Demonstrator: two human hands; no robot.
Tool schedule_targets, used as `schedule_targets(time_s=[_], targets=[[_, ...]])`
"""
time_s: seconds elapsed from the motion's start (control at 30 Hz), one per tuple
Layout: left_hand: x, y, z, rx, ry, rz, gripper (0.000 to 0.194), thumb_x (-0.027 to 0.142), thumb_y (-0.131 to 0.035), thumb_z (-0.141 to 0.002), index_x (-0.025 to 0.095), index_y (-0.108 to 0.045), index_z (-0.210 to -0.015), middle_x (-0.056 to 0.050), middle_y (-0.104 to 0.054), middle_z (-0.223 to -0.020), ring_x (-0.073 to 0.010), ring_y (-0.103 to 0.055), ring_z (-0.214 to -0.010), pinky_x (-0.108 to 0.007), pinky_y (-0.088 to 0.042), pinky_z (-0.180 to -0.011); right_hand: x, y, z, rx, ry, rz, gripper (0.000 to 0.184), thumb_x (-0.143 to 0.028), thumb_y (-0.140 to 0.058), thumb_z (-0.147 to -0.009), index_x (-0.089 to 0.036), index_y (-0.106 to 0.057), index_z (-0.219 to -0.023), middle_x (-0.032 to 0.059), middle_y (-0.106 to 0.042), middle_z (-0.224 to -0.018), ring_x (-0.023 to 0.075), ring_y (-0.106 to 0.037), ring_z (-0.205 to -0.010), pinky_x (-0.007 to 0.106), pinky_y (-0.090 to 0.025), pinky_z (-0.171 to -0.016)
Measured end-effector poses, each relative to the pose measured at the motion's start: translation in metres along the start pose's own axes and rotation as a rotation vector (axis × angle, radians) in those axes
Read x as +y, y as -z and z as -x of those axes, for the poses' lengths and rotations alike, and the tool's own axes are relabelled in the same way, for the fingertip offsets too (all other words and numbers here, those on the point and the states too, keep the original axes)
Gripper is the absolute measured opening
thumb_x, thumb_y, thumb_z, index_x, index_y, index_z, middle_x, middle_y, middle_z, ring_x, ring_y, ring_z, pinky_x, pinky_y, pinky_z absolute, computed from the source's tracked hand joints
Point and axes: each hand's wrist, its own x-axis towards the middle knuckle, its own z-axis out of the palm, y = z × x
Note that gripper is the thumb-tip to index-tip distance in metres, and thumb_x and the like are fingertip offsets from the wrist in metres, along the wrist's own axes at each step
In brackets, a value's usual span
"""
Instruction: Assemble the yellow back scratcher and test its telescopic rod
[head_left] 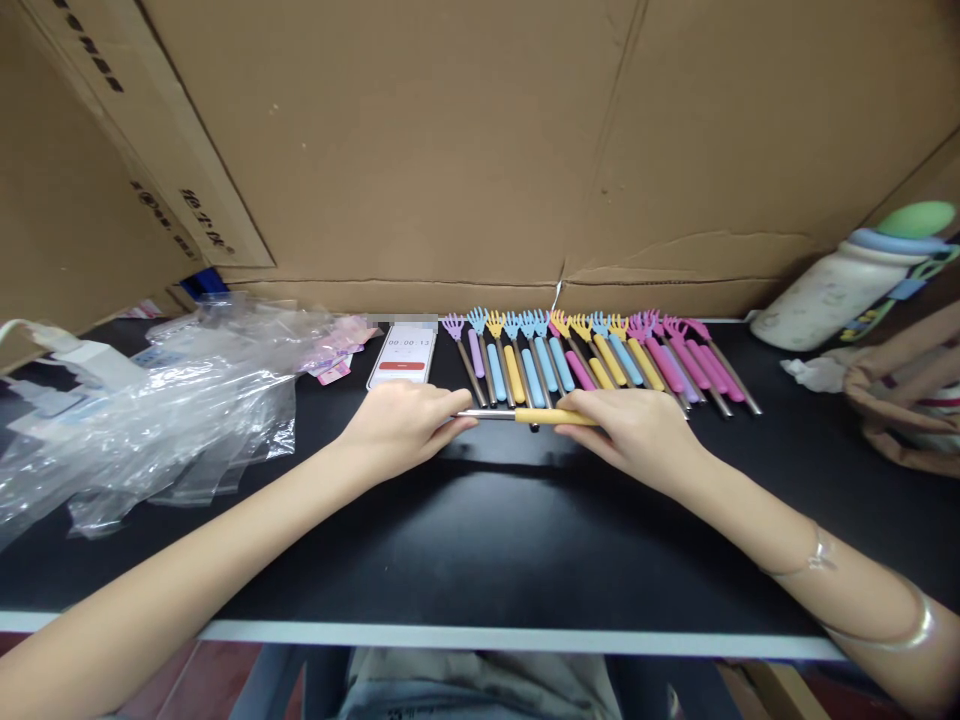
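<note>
Head view: black table [450, 560], scratchers [609, 360] in a row at the back, both arms [285, 515] angled inward, knuckles up. Just in front of the row is 1 metal rod [491, 414]: left hand [397, 420] pinches it, right hand [641, 430] clasps its yellow grip [544, 416]. Looks like I'm working grip against rod, push or pull I can't tell; next move probably needs them kept in line.

A black table [465, 550] carried clear plastic bags [180, 430] at left, a phone [403, 355] and coloured back scratchers [609, 360] around centre, and a bottle [832, 290] at right.
</note>
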Motion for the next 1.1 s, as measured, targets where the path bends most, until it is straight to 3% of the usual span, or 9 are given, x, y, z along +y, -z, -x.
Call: schedule_targets(time_s=[0.2, 0.4, 0.53, 0.77, 1.1], targets=[[-0.011, 0.003, -0.002, 0.052, 0.061, 0.008, 0.032, 0.051, -0.04, -0.084, 0.024, -0.055, -0.079, 0.003, -0.06, -0.066, -0.0129, -0.055, -0.061, -0.023, -0.023, -0.049, 0.003, 0.0, -0.002, -0.015, -0.01, -0.001, 0.033, -0.047, -0.037, -0.088, -0.021, -0.056, -0.082, -0.0028, -0.061, -0.064, 0.0094, -0.055, -0.056, 0.023, -0.027, -0.05], [-0.016, 0.003, -0.004, 0.135, -0.04, -0.06, 0.028, 0.038, -0.038, -0.088, 0.02, -0.052, -0.071, 0.002, -0.056, -0.065, -0.0117, -0.053, -0.065, -0.023, -0.024, -0.05, 0.012, 0.003, -0.002, -0.023, -0.06, 0.002, 0.03, -0.046, -0.038, -0.088, -0.021, -0.055, -0.082, -0.0021, -0.062, -0.067, 0.0104, -0.055, -0.059, 0.022, -0.027, -0.05], [-0.006, 0.0, -0.002, 0.169, -0.074, -0.077, 0.028, 0.036, -0.036, -0.089, 0.02, -0.052, -0.073, 0.002, -0.056, -0.065, -0.012, -0.051, -0.066, -0.025, -0.024, -0.05, 0.008, 0.002, -0.002, -0.049, -0.054, -0.048, 0.026, -0.042, -0.04, -0.087, -0.021, -0.056, -0.086, -0.0011, -0.064, -0.073, 0.0107, -0.057, -0.063, 0.022, -0.03, -0.053], [0.022, -0.002, 0.003, 0.163, -0.135, -0.029, 0.025, 0.035, -0.037, -0.09, 0.02, -0.053, -0.076, 0.002, -0.055, -0.065, -0.012, -0.05, -0.065, -0.026, -0.028, -0.053, -0.021, -0.001, -0.001, -0.134, 0.074, -0.168, 0.024, -0.033, -0.036, -0.091, -0.023, -0.054, -0.103, -0.0002, -0.066, -0.088, 0.0103, -0.06, -0.072, 0.022, -0.033, -0.057], [0.016, 0.005, -0.002, 0.16, -0.16, -0.017, 0.026, 0.036, -0.037, -0.09, 0.02, -0.052, -0.075, 0.002, -0.055, -0.064, -0.0119, -0.049, -0.064, -0.026, -0.025, -0.051, -0.017, 0.005, -0.007, -0.119, 0.115, -0.003, 0.026, -0.035, -0.032, -0.092, -0.021, -0.054, -0.088, -0.0016, -0.065, -0.073, 0.0096, -0.057, -0.063, 0.024, -0.023, -0.05]])
